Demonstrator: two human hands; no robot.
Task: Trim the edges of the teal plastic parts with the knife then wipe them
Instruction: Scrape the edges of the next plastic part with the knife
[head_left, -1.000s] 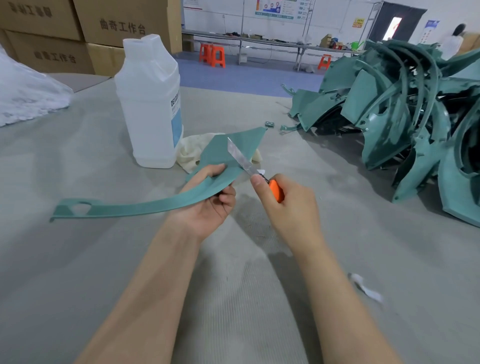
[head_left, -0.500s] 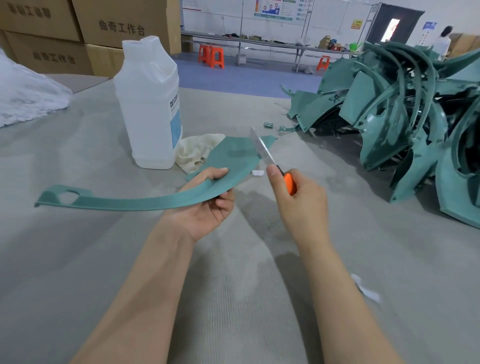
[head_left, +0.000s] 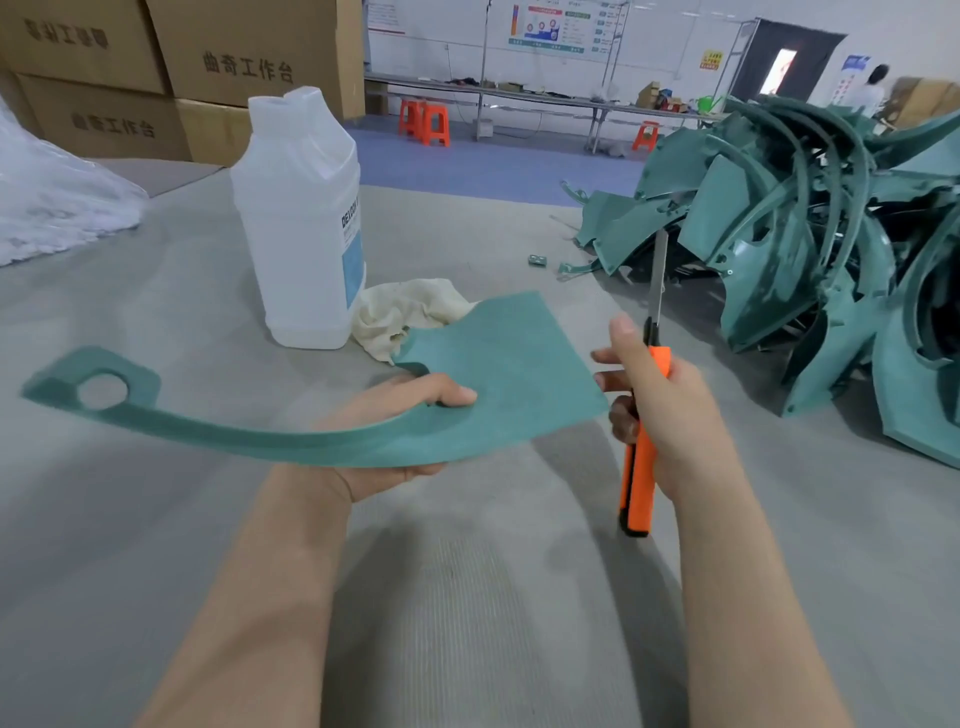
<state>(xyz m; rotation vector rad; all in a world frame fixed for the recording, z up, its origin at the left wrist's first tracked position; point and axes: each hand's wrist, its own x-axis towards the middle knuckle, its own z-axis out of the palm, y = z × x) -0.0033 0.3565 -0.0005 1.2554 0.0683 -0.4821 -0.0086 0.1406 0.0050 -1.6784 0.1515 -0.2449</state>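
My left hand (head_left: 400, 431) grips a long curved teal plastic part (head_left: 498, 374) near its wide end, thumb on top; the thin end with a round hole reaches far left. My right hand (head_left: 670, 415) holds an orange-handled knife (head_left: 641, 457) upright just right of the part's wide edge, blade pointing up and off the plastic. A cream cloth (head_left: 405, 312) lies crumpled behind the part.
A white plastic jug (head_left: 298, 218) stands beside the cloth on the grey table (head_left: 467, 597). A large heap of teal parts (head_left: 810, 249) fills the right side. White bagged material (head_left: 52, 202) lies at the left; cardboard boxes (head_left: 171, 67) stand behind.
The knife left the part's edge and swung upright to the right. My left hand turned the part flatter, showing its broad face.
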